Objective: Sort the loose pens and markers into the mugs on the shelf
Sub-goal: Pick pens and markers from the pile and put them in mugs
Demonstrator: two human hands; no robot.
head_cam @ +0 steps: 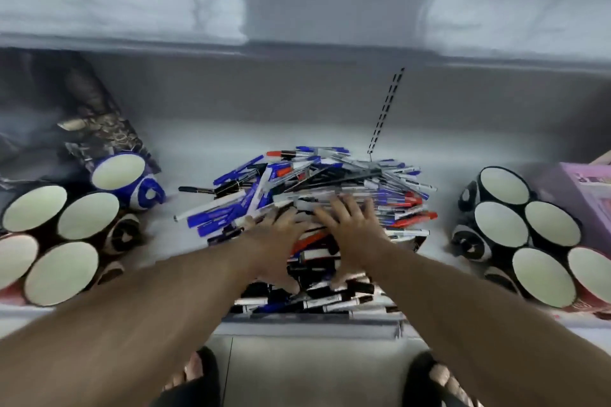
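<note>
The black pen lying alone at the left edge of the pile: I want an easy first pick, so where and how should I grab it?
Pinch the black pen mid-barrel, coming from above with the left hand. It lies flat on the shelf, pointing left, with its left part clear of the pile, so fingers probably fit on both sides there. Its right end seems tucked under other pens; draw it out leftward.

Left hand (277, 241), right hand (350, 235) seemingly spread flat.

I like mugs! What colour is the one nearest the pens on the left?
Blue mug with white patches, cream inside; head view.
</note>
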